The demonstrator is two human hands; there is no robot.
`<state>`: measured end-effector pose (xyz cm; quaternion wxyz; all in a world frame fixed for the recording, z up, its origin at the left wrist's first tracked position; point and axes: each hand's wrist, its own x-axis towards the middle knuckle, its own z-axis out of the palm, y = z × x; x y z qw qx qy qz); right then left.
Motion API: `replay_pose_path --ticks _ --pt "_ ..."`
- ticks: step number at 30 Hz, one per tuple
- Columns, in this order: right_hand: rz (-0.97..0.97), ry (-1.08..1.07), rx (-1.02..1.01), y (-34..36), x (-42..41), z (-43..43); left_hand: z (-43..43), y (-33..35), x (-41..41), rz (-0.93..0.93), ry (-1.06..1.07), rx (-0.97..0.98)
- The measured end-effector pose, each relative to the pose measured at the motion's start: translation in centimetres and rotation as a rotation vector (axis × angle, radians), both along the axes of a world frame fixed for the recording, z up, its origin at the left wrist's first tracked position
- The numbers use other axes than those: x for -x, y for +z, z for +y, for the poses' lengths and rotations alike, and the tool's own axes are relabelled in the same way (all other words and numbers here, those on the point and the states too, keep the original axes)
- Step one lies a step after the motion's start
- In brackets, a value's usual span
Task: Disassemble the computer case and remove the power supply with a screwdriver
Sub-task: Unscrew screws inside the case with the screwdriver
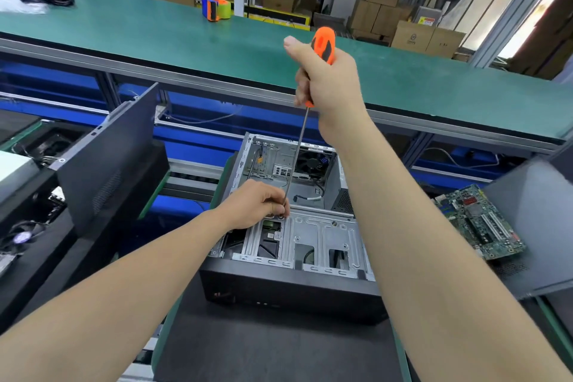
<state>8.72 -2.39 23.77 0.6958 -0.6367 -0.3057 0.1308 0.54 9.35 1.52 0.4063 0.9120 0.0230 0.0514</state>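
Note:
An open computer case (325, 245) lies on its side in front of me, its silver drive cage and inner frame exposed. My right hand (328, 87) is raised above it, shut on the orange and black handle of a long screwdriver (322, 45). The thin shaft (296, 161) runs down to the cage's upper left corner. There my left hand (259, 205) pinches the shaft near its tip with thumb and fingers. The tip and any screw under it are hidden by those fingers. A fan (311, 161) shows at the case's far end.
A removed black side panel (108, 161) leans at the left. A green motherboard (480, 220) lies on another dark panel at the right. Behind runs a long green bench (155, 28) with an orange and blue tape dispenser (215, 9). Cardboard boxes stand beyond.

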Motion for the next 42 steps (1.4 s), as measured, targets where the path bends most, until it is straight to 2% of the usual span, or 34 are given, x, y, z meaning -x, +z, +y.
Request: replay_pose_path --ticks 3,6,9,13,15,21,23,26,28,31,33,35,38,42 --pt "0.027 -0.453 -0.096 -0.9 2.0 1.0 -0.1 0.1 -0.1 -0.006 0.010 -0.020" --pt "0.053 -0.513 -0.185 -1.1 2.8 1.7 0.0 0.1 0.0 0.005 0.008 -0.011" --pt "0.087 -0.356 -0.160 -0.6 2.1 1.7 0.1 0.2 0.2 0.011 -0.008 0.016" --pt "0.090 0.105 -0.097 -0.4 0.4 1.0 0.0 0.4 0.4 0.011 -0.033 0.029" --pt "0.091 0.260 -0.068 -0.3 -0.4 0.5 0.0 0.5 0.4 0.016 -0.038 0.035" --pt "0.153 0.591 -0.017 -0.2 -2.1 -0.3 0.0 0.4 0.3 0.023 -0.021 0.017" --pt "0.164 0.641 -0.020 0.0 -2.1 -0.4 -0.1 0.3 0.2 0.018 -0.011 -0.004" --pt "0.149 0.477 -0.022 0.2 -1.6 -0.2 -0.3 0.2 0.2 0.007 0.014 -0.034" --pt "0.092 0.176 -0.017 -0.1 -0.4 0.3 -0.4 0.1 0.1 -0.002 0.023 -0.036" --pt "-0.016 -0.386 -0.022 -1.0 1.8 1.0 -0.5 0.2 0.0 -0.014 0.035 -0.055" --pt "-0.046 -0.584 -0.118 -1.5 2.6 1.3 -0.6 0.2 0.1 -0.016 0.042 -0.074" --pt "-0.046 -0.600 -0.213 -1.4 2.9 1.7 -0.6 0.3 0.2 -0.023 0.036 -0.064" --pt "-0.042 -0.534 -0.243 -1.0 3.4 2.1 -0.5 0.4 0.4 -0.019 0.023 -0.031" --pt "0.052 -0.309 -0.188 -0.4 2.7 2.1 -0.5 0.4 0.5 -0.008 0.023 -0.018"
